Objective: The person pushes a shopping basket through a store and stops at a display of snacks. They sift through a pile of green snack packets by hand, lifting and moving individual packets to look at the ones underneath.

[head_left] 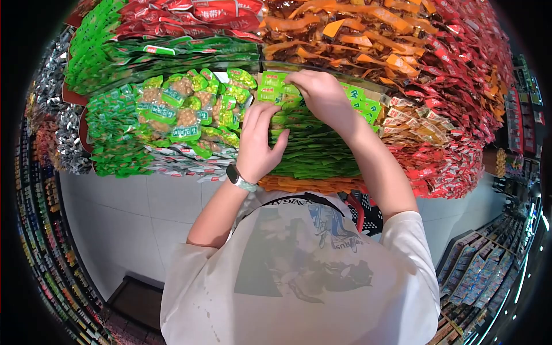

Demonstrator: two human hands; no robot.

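Note:
My left hand (260, 141) reaches over the left edge of a row of green snack packets (316, 149). Its fingers point forward, with the thumb apart from them. Just beyond, my right hand (322, 95) has bent fingers closed at the upper edge of lighter green packets (270, 86); its thumb is mostly hidden. A dark watch (232, 173) with a pale band sits on my left wrist. To the left of my left hand lie clear-and-green bags of peanuts (187, 118).
Red packets (195, 17) and orange-brown packets (345, 34) fill the rear sections. Small red-and-white packets (414, 121) lie to the right. Pale floor tiles (132, 213) show below the display's front edge. A rack of blue packets (477, 270) stands at lower right.

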